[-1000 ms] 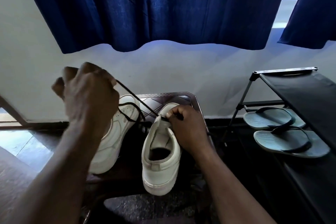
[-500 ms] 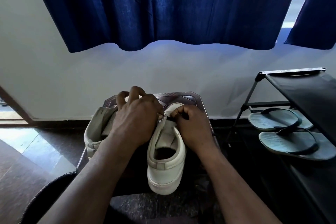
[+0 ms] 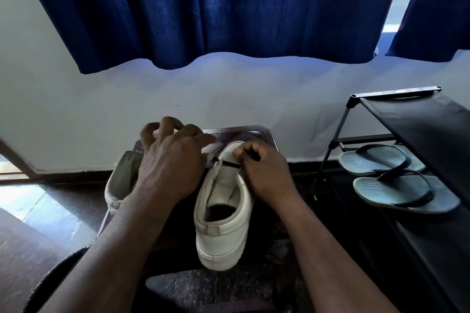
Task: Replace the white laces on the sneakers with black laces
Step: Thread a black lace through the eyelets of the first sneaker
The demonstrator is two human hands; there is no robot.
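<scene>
Right hand: the right hand (image 3: 264, 173) rests on the far right side of the sneaker's lace opening. Its fingers are curled tight, and thumb and forefinger pinch the thin black lace (image 3: 230, 164).
Left hand: the left hand (image 3: 170, 168) is at the sneaker's left side, knuckles up, fingers bent and spread apart. The forefinger is blurred and the thumb is hidden, so I cannot tell whether it holds the lace's end.
Black lace: a short straight stretch crosses the tongue near the toe end, from the right hand to a dark tip just beside the left hand.
Sneaker: the white leather low-top sneaker (image 3: 223, 231) stands upright on the table, heel towards the camera.
Other sneaker: a second off-white sneaker (image 3: 122, 180) lies tipped on its side to the left.
Table: a small dark table with a shiny patterned metal rim (image 3: 254, 131) stands against the pale wall (image 3: 76, 109).
Right side: a black metal-framed shoe rack (image 3: 407, 134) holds a pair of grey flip-flops with black straps (image 3: 396, 193) on a lower shelf.
Above: dark blue curtains (image 3: 216, 7) hang over the wall.
Floor: dark glossy tiles (image 3: 38, 211) catch light at the left.
In the way: the left hand and wrist cover most of the second sneaker, and both hands cover the upright sneaker's toe.
Hard to make out: the eyelets and the rest of the lace are hidden. The rack is cut off at the right edge.
</scene>
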